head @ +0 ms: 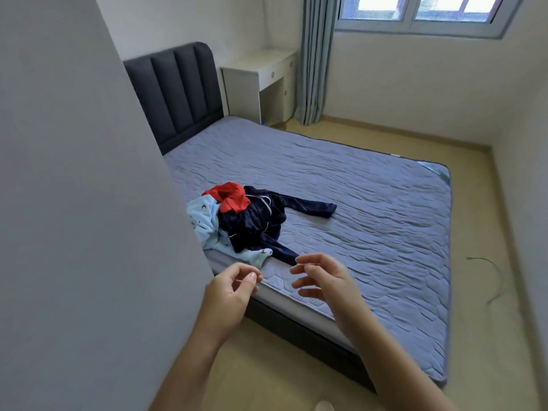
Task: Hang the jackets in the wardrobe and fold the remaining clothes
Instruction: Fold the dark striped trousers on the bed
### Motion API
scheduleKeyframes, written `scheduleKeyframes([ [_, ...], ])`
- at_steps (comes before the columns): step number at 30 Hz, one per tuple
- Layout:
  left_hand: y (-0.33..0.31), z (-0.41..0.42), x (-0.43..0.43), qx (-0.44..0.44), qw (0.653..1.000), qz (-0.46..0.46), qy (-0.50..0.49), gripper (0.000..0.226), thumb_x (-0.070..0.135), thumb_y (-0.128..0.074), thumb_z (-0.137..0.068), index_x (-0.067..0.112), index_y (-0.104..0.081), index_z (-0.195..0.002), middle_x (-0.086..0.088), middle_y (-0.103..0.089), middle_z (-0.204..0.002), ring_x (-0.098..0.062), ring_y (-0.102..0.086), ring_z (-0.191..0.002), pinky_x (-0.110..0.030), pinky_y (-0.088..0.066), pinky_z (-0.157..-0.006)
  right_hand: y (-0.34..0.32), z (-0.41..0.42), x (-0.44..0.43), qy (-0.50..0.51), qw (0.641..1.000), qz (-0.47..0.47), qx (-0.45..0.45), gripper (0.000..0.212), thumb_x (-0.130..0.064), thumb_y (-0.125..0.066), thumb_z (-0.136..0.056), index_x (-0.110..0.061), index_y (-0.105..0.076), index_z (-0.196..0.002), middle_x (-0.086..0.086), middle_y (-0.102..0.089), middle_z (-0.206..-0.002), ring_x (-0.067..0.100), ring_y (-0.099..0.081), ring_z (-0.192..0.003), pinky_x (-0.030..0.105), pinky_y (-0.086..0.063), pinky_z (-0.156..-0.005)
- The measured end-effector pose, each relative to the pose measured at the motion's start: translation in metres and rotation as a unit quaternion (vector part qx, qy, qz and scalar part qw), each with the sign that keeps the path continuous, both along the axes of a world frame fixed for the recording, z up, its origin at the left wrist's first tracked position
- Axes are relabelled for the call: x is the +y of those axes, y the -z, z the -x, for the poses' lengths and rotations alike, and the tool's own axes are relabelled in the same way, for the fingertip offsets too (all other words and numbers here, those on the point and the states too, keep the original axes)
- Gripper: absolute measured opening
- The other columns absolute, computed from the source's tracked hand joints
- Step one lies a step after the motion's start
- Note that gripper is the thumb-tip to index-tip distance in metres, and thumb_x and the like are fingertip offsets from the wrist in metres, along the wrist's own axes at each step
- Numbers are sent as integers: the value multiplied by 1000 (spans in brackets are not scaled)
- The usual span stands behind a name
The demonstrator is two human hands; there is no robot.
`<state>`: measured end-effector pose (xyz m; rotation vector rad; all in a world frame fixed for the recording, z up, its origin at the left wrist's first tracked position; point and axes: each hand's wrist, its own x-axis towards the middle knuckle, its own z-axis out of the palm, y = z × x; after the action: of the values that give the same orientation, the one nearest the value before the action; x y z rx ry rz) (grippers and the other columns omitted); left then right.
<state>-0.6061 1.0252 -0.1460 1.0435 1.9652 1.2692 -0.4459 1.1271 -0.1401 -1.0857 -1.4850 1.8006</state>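
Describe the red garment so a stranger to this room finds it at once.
Start at the grey-blue bed. A small heap of clothes lies near its left edge, and the red garment tops the heap's far end, towards the dark headboard. It is the only bright red piece, beside a pale blue garment and a navy garment.

The bed, covered in a quilted blue-grey mattress pad with a dark padded headboard, carries one loose heap of clothes near its left edge. A navy garment sprawls with one sleeve stretched toward the middle, beside and partly over a light blue garment; a red garment sits on top. On the pale floor to the right lies a thin curved cord.
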Motion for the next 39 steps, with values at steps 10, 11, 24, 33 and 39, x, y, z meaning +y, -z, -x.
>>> scheduleKeyframes([
  [10,34,54,175,-13,999,12,-45,27,13,-54,-93,33,-66,-79,8,-71,-82,-7,-67,-76,-26,-54,-73,34,75,194,-66,996,14,-53,24,-1,-42,-94,-12,-64,-97,-3,-73,-79,12,-67,-68,28,-53,-65],
  [11,46,66,194,-15,998,29,-48,29,13,-54,-93,35,-66,-78,9,-71,-82,-6,-66,-76,-24,-53,-72,45,88,212,-67,996,15,-61,25,0,-42,-93,-13,-64,-95,-2,-72,-79,12,-67,-66,26,-52,-62],
  [24,345,286,477,208,913,347,55,15,22,-51,-88,26,-59,-100,8,-58,-108,-12,-54,-97,-29,-45,-73,333,277,469,-28,962,19,-269,21,-7,-45,-89,-22,-59,-88,-4,-63,-93,13,-61,-80,25,-49,-68],
  [33,493,388,544,479,766,403,146,104,65,-65,-71,47,4,-147,-4,23,-157,-38,9,-144,-71,-16,-104,486,406,546,-17,962,23,-272,69,-18,-64,-83,-28,-30,-142,-7,-45,-117,9,-49,-89,21,-39,-73],
  [39,528,418,529,525,755,373,120,123,66,-69,-65,36,18,-147,-4,11,-158,-32,-12,-143,-63,-31,-100,516,440,550,-74,911,-33,-405,21,-32,-50,-96,-15,-54,-84,5,-63,-87,25,-58,-82,32,-44,-69],
])
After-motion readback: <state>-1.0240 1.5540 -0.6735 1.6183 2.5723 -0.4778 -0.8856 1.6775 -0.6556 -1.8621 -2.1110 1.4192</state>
